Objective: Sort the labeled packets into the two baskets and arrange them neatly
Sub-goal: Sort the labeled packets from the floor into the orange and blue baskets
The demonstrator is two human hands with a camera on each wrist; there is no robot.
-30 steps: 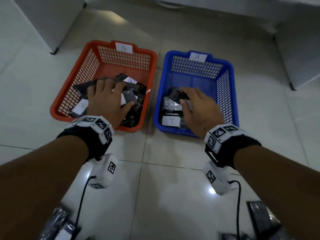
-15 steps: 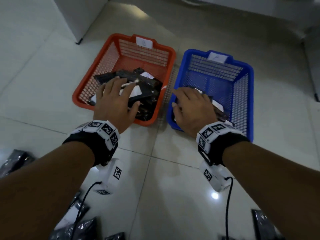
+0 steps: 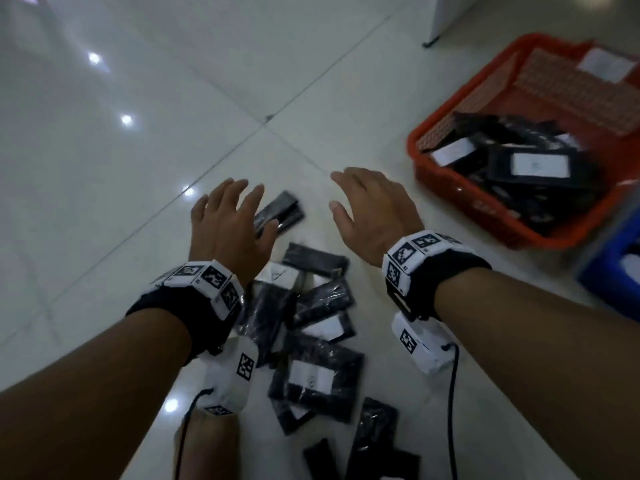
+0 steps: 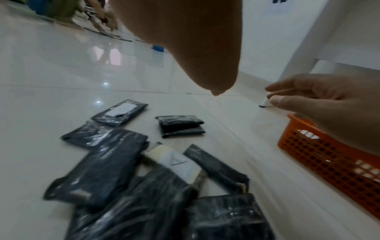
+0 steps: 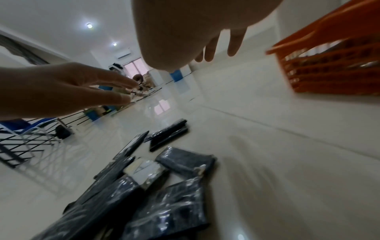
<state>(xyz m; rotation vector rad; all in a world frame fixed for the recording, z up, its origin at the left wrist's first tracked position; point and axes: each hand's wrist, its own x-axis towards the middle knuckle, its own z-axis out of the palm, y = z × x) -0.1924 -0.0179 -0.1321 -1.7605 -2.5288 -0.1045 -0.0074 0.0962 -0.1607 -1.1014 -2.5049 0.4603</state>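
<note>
Head view shows me my left hand (image 3: 230, 226) and right hand (image 3: 372, 211) empty above the floor (image 3: 104, 168), fingers straight and loosely spread over a scattered pile of black packets (image 3: 313, 341), while the orange basket (image 3: 450, 188) with more packets sits off to the right beside a blue basket (image 3: 609, 271).

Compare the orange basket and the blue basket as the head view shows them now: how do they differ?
The orange basket shows nearly whole, while the blue basket is only a cropped, blurred corner at the right edge. The orange basket's contents are plain, black packets with white labels piled inside; the blue basket's contents cannot be made out. The orange basket lies farther from the person, the blue basket nearer. Both sit on the tiled floor, right of both hands.
</note>
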